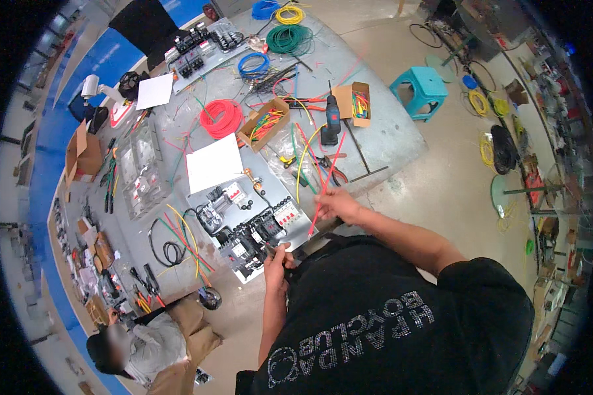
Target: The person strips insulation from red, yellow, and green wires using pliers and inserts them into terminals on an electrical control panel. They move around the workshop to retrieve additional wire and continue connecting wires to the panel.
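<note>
Red wire (323,191) in right hand (336,204), drill (331,120), cardboard boxes (265,123) beyond

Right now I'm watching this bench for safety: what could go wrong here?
The red wire in the right hand could snag the loose yellow wire beside it. The left hand sits at the edge of the panel, which might shift. The drill standing amid wire scraps could topple.
</note>
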The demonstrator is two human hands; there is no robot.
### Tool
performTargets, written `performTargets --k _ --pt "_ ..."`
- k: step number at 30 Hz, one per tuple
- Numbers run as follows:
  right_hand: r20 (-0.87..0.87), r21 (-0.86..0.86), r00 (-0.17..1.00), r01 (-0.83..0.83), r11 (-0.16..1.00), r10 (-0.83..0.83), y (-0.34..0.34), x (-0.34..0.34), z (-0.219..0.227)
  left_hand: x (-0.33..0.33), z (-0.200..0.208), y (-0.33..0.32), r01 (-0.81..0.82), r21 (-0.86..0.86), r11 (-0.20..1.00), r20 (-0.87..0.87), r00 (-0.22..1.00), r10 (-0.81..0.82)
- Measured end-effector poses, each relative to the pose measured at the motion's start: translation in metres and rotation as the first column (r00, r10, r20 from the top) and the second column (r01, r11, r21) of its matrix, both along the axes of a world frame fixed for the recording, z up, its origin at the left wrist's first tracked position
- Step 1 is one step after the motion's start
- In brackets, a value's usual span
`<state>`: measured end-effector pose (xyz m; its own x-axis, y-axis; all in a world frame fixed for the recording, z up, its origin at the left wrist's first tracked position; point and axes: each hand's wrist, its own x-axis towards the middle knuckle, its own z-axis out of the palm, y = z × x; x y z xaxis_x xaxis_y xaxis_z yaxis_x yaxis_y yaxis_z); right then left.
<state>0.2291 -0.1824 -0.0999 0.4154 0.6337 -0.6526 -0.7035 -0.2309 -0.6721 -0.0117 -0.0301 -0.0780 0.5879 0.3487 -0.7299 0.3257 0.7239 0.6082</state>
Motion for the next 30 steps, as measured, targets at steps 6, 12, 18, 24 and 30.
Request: performTargets --k 6,12,18,24,30 --pt "0.387 0.097 0.922 -0.024 0.995 -0.015 0.041 0.163 0.022 0.018 0.002 -0.053 -0.198 -0.037 0.979 0.035 0.979 0.199" --pt "0.455 -0.022 0.887 -0.077 0.997 0.079 0.055 0.240 -0.001 0.029 0.003 -0.102 -0.321 0.012 0.947 0.000 0.947 0.321" --pt "0.634 -0.353 0.429 -0.579 0.734 0.644 -0.052 0.127 -0.128 0.025 -0.003 -0.125 -0.404 0.001 0.915 -0.026 0.914 0.404" --pt "0.323 -0.249 0.335 -0.872 0.421 0.885 -0.041 0.060 -0.051 0.047 0.004 -0.109 -0.459 -0.011 0.888 0.048 0.887 0.459" --pt "0.377 0.037 0.503 -0.847 0.530 0.778 0.013 0.030 0.065 0.090 0.016 -0.062 -0.363 -0.054 0.930 0.268 0.892 0.364"
